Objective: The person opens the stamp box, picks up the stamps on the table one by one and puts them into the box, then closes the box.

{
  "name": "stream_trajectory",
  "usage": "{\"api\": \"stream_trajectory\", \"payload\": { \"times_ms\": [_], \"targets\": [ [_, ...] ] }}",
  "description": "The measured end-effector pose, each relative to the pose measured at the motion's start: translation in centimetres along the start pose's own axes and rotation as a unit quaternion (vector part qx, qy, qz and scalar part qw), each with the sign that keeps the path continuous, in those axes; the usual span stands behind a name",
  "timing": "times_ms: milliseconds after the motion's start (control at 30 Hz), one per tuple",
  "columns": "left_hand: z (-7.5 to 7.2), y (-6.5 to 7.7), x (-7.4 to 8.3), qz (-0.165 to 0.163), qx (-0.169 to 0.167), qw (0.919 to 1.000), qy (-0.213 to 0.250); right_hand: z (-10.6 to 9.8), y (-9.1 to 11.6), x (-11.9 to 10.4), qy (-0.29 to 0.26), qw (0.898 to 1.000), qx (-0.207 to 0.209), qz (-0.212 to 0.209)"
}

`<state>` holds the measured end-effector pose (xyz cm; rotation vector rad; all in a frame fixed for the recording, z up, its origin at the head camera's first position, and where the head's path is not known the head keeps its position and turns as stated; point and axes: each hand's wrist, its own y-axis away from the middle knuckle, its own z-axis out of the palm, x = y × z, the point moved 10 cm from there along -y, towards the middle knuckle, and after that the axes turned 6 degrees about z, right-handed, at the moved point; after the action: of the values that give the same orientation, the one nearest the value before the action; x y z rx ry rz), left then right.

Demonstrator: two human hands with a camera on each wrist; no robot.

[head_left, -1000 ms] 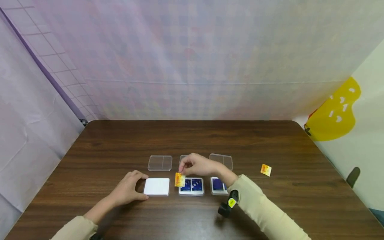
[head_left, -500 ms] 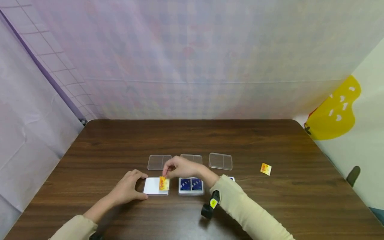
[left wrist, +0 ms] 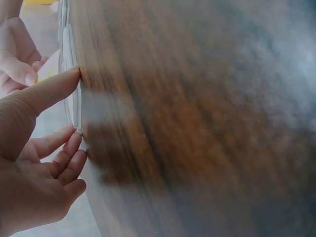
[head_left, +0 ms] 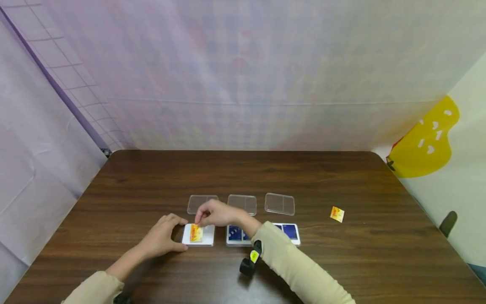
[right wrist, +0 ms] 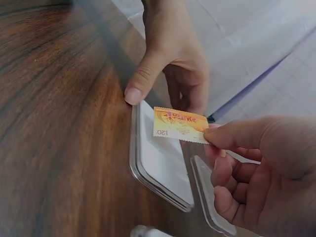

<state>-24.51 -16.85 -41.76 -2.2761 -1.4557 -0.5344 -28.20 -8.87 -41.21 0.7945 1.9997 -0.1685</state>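
Note:
My right hand (head_left: 220, 213) pinches an orange and yellow postage stamp (right wrist: 178, 126) by one edge, between thumb and forefinger. The stamp has perforated edges and a printed 120. It hangs tilted over a shallow clear plastic case (right wrist: 165, 165) with a white insert, overlapping its left half in the head view. My left hand (head_left: 163, 238) holds the left end of this case, thumb at the near corner and fingers at the far one. To its right lies a second case (head_left: 234, 233) with dark blue stamps, partly hidden by my right forearm.
A third case (head_left: 290, 232) with dark blue stamps lies farther right. Behind the cases are three clear lids (head_left: 279, 204) in a row. Another orange stamp (head_left: 337, 214) lies alone on the brown wooden table (head_left: 243, 173), toward the right.
My right hand has carried the stamp leftward from beside the middle case to over the left case's white insert. My left hand has stayed at the left case.

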Motion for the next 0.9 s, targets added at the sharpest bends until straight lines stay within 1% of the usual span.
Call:
{"api": "stream_trajectory", "payload": {
  "times_ms": [100,200,300,400,533,633,900],
  "targets": [
    [0.0,0.0,0.1,0.003,0.0,1.0,0.002,0.4,-0.4,0.0,-0.005,1.0,-0.003,0.003],
    [-0.1,0.0,0.2,0.01,0.004,0.9999,0.001,0.6,-0.8,-0.1,0.005,1.0,0.007,-0.001],
    [-0.2,0.0,0.3,0.016,0.008,0.9998,-0.002,0.6,-1.1,-0.1,0.028,0.999,0.03,-0.006],
    [-0.2,0.0,0.3,0.018,0.01,0.9998,-0.001,0.5,-1.3,-0.2,0.061,0.996,0.061,0.0],
    [-0.2,0.1,0.3,0.019,0.012,0.9998,0.001,0.3,-1.3,-0.2,0.11,0.988,0.107,0.012],
    [-0.2,0.1,0.3,0.018,0.013,0.9997,0.003,0.3,-1.1,-0.2,0.141,0.981,0.133,0.017],
    [-0.3,0.1,0.3,0.021,0.017,0.9996,0.001,0.4,-0.8,-0.4,0.191,0.967,0.17,0.023]
  ]
}}
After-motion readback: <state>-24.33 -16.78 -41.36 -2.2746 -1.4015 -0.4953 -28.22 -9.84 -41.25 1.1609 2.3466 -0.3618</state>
